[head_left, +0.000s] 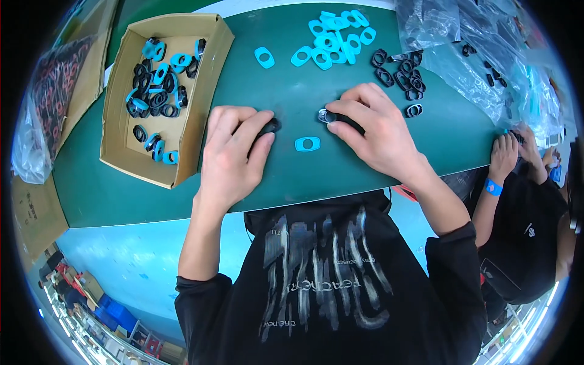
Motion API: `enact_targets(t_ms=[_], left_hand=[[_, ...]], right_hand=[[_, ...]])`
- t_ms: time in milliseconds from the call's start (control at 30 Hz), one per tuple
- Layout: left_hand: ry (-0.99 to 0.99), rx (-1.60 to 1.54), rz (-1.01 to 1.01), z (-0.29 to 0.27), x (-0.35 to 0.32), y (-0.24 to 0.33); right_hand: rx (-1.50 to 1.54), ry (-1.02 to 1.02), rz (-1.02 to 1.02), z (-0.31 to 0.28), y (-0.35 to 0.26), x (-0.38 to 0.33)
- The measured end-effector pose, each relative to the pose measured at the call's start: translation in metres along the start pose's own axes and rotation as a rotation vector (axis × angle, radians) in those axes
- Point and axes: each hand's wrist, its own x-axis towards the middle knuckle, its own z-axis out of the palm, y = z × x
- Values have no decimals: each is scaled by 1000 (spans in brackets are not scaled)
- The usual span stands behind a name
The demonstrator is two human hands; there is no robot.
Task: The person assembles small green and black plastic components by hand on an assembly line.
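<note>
Two small black pieces (274,126): left hand (230,149) pinches one, right hand (378,129) another (apparently silvery-tipped, mostly hidden).

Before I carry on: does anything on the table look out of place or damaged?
Nothing looks spilled or damaged. The one mild oddity is a turquoise plate lying by itself left of the turquoise heap, apart from its kind. Another single plate lies between the hands.

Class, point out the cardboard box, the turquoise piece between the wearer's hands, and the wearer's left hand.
Cardboard box (205,100): head view, right wall.
Turquoise piece (299,144): head view, flat part left of its hole.
Wearer's left hand (230,145): head view, back of the hand.
</note>
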Motion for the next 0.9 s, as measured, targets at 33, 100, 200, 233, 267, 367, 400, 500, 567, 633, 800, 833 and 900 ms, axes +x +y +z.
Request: enact_targets(t_ms=[33,100,200,233,267,367,400,500,567,633,800,833,900], left_hand=[[2,-25,22,1,1,3],[2,-42,27,5,1,6],[-12,-71,43,9,0,7],[-12,-69,39,9,-1,7],[-15,-49,39,9,0,7],[-23,-21,21,7,-2,6],[-25,-14,5,6,-2,6],[-40,-7,-4,4,-1,6],[-72,-2,-2,3,0,6],[-106,4,0,1,1,7],[-163,49,-88,-6,4,13],[-163,52,-89,-9,6,13],[-178,23,-20,-15,8,11]], right_hand=[[-3,4,7,0,-1,0],[-8,5,2,2,0,2],[-35,5,-11,1,1,2],[-59,3,-18,0,1,2],[-58,3,-17,-1,2,0],[-60,0,-5,-2,3,-2],[-52,-1,-6,-2,3,-2],[-52,-19,-23,-3,2,1],[-60,-34,-37,-4,3,3],[-77,-43,-78,-5,5,3],[-135,-100,-130,-14,3,6],[-160,-114,-140,-16,2,7],[-182,-135,-161,-19,2,12]])
